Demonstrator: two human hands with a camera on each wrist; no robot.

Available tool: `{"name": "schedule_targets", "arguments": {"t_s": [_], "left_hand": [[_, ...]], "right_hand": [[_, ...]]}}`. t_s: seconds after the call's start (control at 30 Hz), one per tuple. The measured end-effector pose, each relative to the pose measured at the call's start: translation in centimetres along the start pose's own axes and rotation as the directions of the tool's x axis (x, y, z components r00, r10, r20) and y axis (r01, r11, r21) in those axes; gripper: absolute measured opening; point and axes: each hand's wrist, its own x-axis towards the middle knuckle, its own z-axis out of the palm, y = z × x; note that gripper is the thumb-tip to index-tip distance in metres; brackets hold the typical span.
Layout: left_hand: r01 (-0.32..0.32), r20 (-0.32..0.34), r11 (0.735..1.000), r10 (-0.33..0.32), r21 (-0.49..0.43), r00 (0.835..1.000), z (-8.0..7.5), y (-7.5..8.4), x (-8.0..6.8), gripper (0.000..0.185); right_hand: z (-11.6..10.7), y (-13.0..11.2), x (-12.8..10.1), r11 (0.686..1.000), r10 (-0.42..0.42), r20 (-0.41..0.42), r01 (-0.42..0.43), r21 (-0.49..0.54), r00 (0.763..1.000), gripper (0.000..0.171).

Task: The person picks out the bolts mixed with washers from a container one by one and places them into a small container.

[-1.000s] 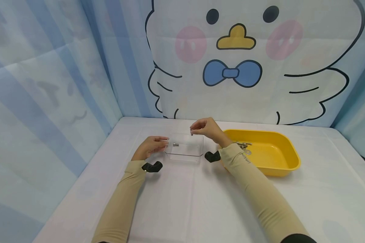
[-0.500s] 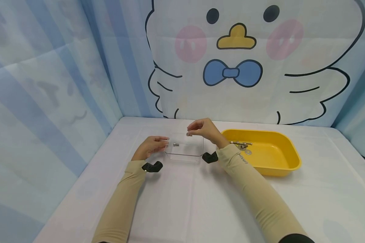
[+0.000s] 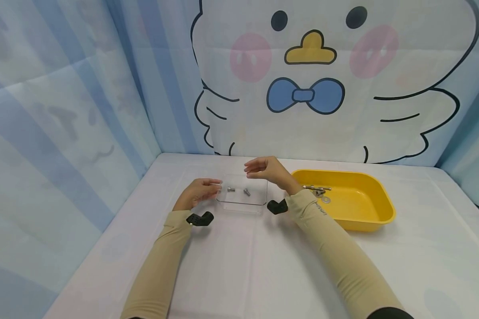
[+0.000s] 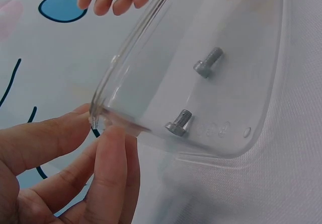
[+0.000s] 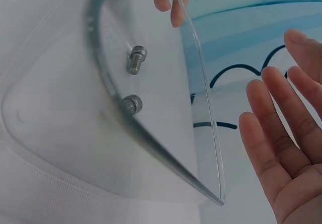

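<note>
Clear tray [image 3: 241,204] w/ silver bolts [image 3: 246,192]; yellow bin [image 3: 377,208]; beige sleeves [image 3: 159,266].

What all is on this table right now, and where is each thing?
Clear tray: one, see-through plastic, middle of the table.
Bolts: two, silver, lying apart inside the clear tray.
Yellow tub: one, yellow, to the right of the clear tray.
Small hardware: a few silver pieces at the tub's left end, too small to count.
Tablecloth: one, white, covering the table.
Backdrop: one, blue-striped cloth with a cartoon bird, behind the table.
Wrist cameras: two, black, one on each wrist.
Left hand: pinches the clear tray's left rim.
Right hand: empty, fingers relaxed, above the tray's far edge.
</note>
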Motion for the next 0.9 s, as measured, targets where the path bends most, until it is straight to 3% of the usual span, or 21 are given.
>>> {"name": "schedule_targets", "arguments": {"t_s": [0.47,0.9], "left_hand": [[-0.015,0.024,1.0,0.015,-0.006,1.0,-0.2,0.1,-0.2,0.039],[0.003,0.011,1.0,-0.003,-0.004,1.0,0.0,-0.1,0.2,0.044]], "right_hand": [[-0.5,-0.4,-0.3,0.999,-0.034,0.016,0.034,-0.011,0.999,0.043],[-2.9,-2.0,-2.6,0.997,-0.065,0.018,0.066,-0.051,0.998,0.047]]}}
